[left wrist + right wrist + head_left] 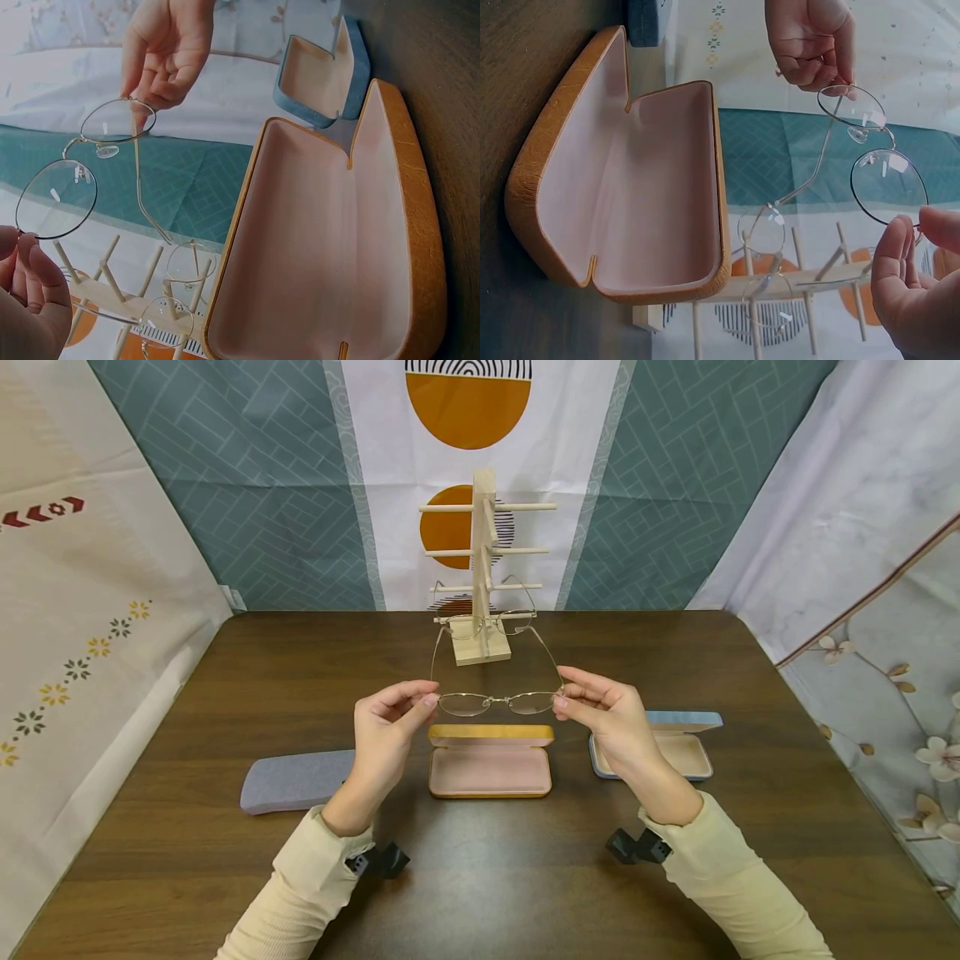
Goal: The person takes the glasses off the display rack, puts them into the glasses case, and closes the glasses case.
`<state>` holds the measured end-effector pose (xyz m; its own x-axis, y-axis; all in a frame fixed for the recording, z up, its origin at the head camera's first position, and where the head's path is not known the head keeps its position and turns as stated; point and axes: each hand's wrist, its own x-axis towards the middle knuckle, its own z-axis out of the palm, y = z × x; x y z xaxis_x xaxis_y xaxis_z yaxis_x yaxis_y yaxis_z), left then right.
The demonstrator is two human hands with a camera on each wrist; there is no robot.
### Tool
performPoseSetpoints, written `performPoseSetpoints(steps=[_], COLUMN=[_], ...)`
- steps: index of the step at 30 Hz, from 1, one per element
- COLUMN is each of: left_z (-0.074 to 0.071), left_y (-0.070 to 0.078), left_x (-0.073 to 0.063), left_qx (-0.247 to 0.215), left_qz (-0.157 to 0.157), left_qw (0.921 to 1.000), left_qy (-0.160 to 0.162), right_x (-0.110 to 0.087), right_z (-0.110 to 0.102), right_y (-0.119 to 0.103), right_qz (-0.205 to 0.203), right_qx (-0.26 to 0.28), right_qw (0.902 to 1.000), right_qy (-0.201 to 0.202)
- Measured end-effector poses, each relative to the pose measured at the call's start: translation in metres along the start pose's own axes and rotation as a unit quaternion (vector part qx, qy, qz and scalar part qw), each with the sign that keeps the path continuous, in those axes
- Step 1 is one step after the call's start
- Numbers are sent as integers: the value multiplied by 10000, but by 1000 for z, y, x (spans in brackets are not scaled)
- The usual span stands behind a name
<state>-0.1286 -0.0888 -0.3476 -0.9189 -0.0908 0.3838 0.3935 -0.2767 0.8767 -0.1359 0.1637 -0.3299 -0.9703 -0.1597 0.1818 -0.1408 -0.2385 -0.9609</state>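
Note:
A pair of thin-rimmed eyeglasses is held up in the air, temples unfolded and pointing away toward the rack. My left hand pinches its left hinge corner, and my right hand pinches the right one. Below the glasses lies a yellow-brown glasses case, open, with a bare pink lining. In the left wrist view the same case fills the right side, beside the held glasses. The right wrist view shows the glasses between both hands' fingertips.
A wooden display rack stands at the back, with another pair of glasses on its lowest pegs. An open blue case sits at right, partly behind my right hand. At left lies a closed grey-blue case. All rest on a dark wooden table.

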Motion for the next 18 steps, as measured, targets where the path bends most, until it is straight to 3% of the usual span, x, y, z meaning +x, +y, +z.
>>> performPoseSetpoints(steps=[18], left_z=[-1], left_y=[0], left_x=[-1], left_qx=[-91], left_qz=[24], left_qw=[10000], left_qy=[-28], right_x=[0], right_z=[-2], right_y=[0], right_qz=[-91], right_qx=[87], right_qw=[9993], right_qy=[-346])
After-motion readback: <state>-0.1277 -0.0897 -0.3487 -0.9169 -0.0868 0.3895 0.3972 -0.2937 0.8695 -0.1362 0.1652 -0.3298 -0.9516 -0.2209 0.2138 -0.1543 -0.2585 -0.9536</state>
